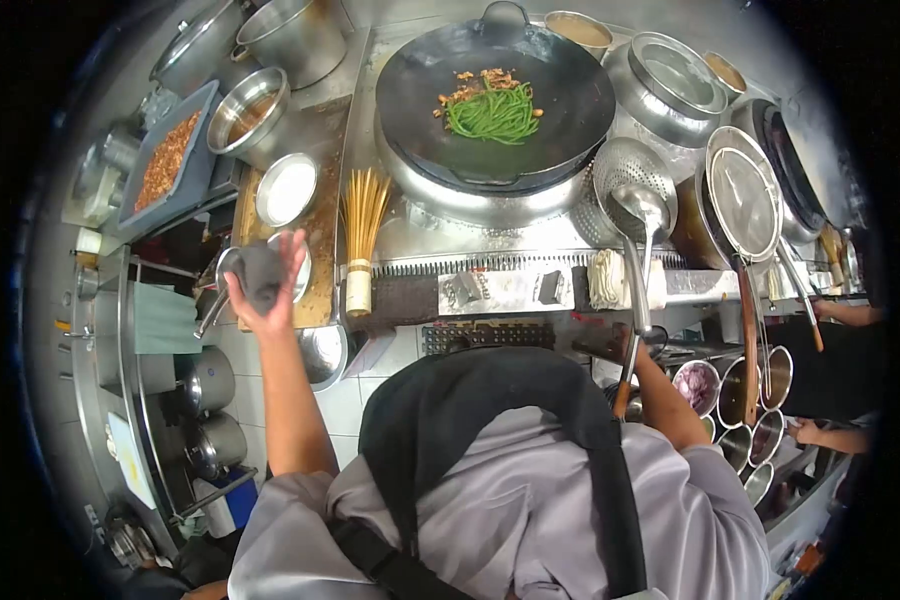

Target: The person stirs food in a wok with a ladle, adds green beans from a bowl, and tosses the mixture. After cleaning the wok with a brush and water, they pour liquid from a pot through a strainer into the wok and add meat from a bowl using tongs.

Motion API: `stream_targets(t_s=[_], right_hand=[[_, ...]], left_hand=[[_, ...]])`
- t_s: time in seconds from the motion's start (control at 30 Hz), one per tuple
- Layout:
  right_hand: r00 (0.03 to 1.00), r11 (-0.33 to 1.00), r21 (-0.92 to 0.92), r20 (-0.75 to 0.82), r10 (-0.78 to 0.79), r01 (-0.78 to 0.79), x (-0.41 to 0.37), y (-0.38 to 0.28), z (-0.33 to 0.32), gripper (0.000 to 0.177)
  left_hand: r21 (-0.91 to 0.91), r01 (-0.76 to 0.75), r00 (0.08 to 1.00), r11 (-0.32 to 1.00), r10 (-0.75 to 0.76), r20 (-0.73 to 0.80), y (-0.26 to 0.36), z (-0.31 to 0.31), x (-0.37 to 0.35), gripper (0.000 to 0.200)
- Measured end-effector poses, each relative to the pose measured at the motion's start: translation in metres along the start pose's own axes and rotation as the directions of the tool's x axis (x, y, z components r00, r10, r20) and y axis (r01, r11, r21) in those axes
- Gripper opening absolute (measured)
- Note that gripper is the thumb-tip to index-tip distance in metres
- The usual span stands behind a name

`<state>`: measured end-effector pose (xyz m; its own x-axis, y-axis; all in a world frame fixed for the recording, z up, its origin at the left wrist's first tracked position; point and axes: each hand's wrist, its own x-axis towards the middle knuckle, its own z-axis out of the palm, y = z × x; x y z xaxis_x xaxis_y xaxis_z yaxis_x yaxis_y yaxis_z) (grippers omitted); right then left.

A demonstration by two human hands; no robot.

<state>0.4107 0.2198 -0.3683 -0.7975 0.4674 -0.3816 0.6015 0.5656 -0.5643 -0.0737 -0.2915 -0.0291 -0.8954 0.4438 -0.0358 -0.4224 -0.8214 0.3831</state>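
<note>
My left hand (282, 310) is raised at the left of the stove, with a crumpled dark grey cloth (259, 276) in the palm and the fingers partly spread around it. Beneath it lie a wooden board (317, 235) and small metal bowls, one a bowl of white contents (287, 190). My right hand (627, 343) is low at the stove's front edge, beside the handles of a ladle (642, 207) and a perforated skimmer (615, 165); its fingers are mostly hidden. Green beans (495, 113) with browned bits lie in the black wok (410, 90).
A bamboo brush (362, 240) stands left of the wok. Folded cloths (620, 280) lie on the front ledge. Mesh strainers (743, 205) rest at right. A grey tub (208, 125) holds reddish-brown food. Another person's hand (805, 432) shows at far right near several metal pots.
</note>
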Motion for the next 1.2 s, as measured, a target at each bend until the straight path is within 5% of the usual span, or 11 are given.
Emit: stream_targets(t_s=[0.03, 0.07, 0.13, 0.3, 0.37, 0.47, 0.57, 0.67, 0.73, 1.0, 1.2], right_hand=[[0.921, 0.806, -0.465, 0.056, -0.387, 0.367, 0.018, 0.009, 0.010, 0.050], [0.919, 0.816, -0.443, 0.048, -0.392, 0.371, 0.026, 0.010, 0.018, 0.050], [0.954, 0.878, -0.376, 0.061, -0.295, 0.295, 0.038, -0.001, 0.033, 0.046], [0.986, 0.943, -0.297, 0.121, -0.116, 0.148, 0.051, -0.044, 0.019, 0.038], [0.991, 0.980, 0.187, 0.128, 0.044, -0.068, 0.044, -0.076, 0.003, 0.035], [0.936, 0.523, 0.778, 0.264, 0.233, -0.350, 0.008, -0.101, -0.025, 0.031], [0.854, -0.262, 0.881, 0.456, 0.249, -0.394, -0.059, -0.119, -0.051, 0.028], [0.900, -0.149, 0.919, 0.388, 0.196, -0.364, -0.137, -0.184, -0.091, 0.038], [0.918, 0.882, 0.471, -0.351, 0.186, 0.002, -0.150, -0.200, -0.086, 0.032], [0.946, 0.503, 0.864, -0.149, 0.287, -0.017, -0.217, -0.320, -0.157, 0.038], [0.989, 0.884, 0.452, -0.034, 0.147, -0.116, -0.215, -0.378, -0.258, 0.062]], left_hand=[[-0.084, 0.008, 0.999, 0.996, -0.004, 0.051, -0.022, 0.018, -0.007, 0.077], [-0.383, 0.292, 0.955, 0.877, -0.245, 0.166, -0.037, 0.031, -0.012, 0.073], [-0.396, 0.377, 0.921, 0.837, -0.291, 0.260, -0.080, 0.054, -0.018, 0.074], [0.092, 0.397, 0.914, 0.913, -0.384, -0.135, -0.153, 0.071, -0.024, 0.062], [0.193, 0.415, 0.909, 0.889, -0.400, -0.114, -0.171, 0.070, -0.012, 0.061], [0.110, 0.530, 0.848, 0.841, -0.526, -0.070, -0.186, 0.063, 0.018, 0.062], [0.219, 0.602, 0.798, 0.768, -0.588, -0.130, -0.206, 0.081, 0.055, 0.058], [0.205, 0.525, 0.809, 0.826, -0.409, -0.422, -0.247, 0.093, 0.093, 0.055], [0.176, 0.517, 0.808, 0.837, -0.410, -0.424, -0.264, 0.092, 0.102, 0.051], [-0.037, 0.703, 0.658, 0.710, -0.670, -0.343, -0.273, 0.078, 0.122, 0.031], [0.168, 0.628, 0.751, 0.760, -0.535, -0.388, -0.236, 0.128, 0.064, 0.013]])
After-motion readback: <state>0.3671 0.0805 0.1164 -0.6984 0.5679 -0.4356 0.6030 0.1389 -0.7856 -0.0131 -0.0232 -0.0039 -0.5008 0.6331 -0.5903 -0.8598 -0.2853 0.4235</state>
